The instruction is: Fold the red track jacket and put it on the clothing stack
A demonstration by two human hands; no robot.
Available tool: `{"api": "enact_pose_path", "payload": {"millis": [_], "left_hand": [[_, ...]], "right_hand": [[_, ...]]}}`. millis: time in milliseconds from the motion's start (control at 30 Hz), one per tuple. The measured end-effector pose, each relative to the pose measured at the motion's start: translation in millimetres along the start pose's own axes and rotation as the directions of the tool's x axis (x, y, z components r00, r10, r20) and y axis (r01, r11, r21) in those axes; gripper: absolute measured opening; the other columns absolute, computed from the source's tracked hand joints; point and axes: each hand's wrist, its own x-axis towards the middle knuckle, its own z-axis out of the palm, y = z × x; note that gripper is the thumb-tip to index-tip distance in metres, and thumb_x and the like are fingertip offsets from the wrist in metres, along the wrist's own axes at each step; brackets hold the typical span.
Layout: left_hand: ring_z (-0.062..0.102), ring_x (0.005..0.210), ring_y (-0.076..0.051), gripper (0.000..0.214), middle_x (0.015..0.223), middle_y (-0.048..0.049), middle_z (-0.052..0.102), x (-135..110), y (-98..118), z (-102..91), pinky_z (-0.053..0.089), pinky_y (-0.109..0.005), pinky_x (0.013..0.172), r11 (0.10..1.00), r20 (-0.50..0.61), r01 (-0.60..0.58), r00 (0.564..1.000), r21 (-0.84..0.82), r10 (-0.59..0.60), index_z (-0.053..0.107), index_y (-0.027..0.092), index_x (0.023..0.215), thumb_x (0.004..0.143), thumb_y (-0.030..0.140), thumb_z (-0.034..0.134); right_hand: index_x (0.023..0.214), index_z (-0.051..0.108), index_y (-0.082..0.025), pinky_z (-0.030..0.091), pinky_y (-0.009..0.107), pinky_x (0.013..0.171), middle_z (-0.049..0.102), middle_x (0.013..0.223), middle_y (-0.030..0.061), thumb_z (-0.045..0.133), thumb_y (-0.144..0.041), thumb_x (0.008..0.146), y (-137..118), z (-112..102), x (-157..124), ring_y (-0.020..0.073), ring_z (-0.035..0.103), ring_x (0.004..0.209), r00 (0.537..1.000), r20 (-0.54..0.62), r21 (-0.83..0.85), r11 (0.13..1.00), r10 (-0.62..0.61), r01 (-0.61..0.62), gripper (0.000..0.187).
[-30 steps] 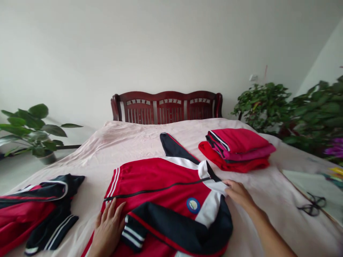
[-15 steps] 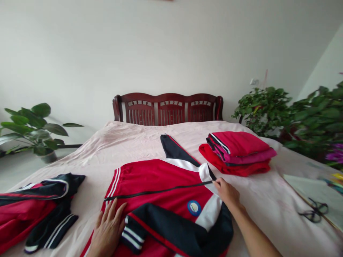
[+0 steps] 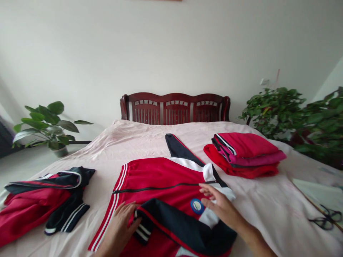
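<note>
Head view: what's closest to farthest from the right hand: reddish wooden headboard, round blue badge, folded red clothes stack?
1. Round blue badge: left of the right hand.
2. Folded red clothes stack: beyond, rightward.
3. Reddish wooden headboard: far back.

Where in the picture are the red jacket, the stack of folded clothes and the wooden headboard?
Red jacket (image 3: 174, 195): head view, on its red front.
Stack of folded clothes (image 3: 248, 150): head view, on the topmost red garment.
Wooden headboard (image 3: 176, 106): head view, on its middle panel.
</note>
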Motion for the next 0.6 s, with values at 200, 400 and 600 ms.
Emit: {"api": "enact_pose_path", "payload": {"millis": [200,400,600], "left_hand": [[0.058,0.064,-0.013,0.021,0.073,0.002,0.062,17.8,97.6,17.6,0.047,-0.021,0.058,0.872,0.15,0.099,0.988,-0.479,-0.03,0.058,0.021,0.091,0.092,0.041,0.054],[0.066,0.098,-0.02,0.029,0.109,-0.0082,0.069,15.5,101.2,-2.6,0.053,-0.029,0.086,0.774,0.211,-0.026,0.956,-0.633,0.205,0.061,0.022,0.117,0.096,0.041,0.052],[0.065,0.111,-0.026,0.032,0.116,-0.0054,0.07,-37.0,-14.9,-26.8,0.054,-0.037,0.096,0.985,0.267,-0.157,0.949,-0.07,0.171,0.067,0.03,0.111,0.08,0.035,0.072]], "right_hand": [[0.154,0.033,-0.027,0.043,0.046,0.106,0.055,0.143,0.0114,0.084,-0.041,0.065,-73.7,71.8,-20.0,0.0304,0.054,0.128,0.982,0.142,0.192,0.977,-0.121,0.093,0.103],[0.113,0.07,-0.019,0.054,0.038,0.089,0.074,0.1,0.0048,0.07,-0.046,0.081,-63.7,61.2,-16.3,0.0261,0.068,0.099,0.985,-0.109,0.659,0.752,0.135,-0.03,0.042],[0.111,0.069,-0.021,0.057,0.041,0.08,0.075,0.096,0.0064,0.078,-0.043,0.064,37.6,-44.3,-27.7,0.0272,0.071,0.09,0.577,-0.463,0.86,0.498,0.673,0.109,0.053]]}}
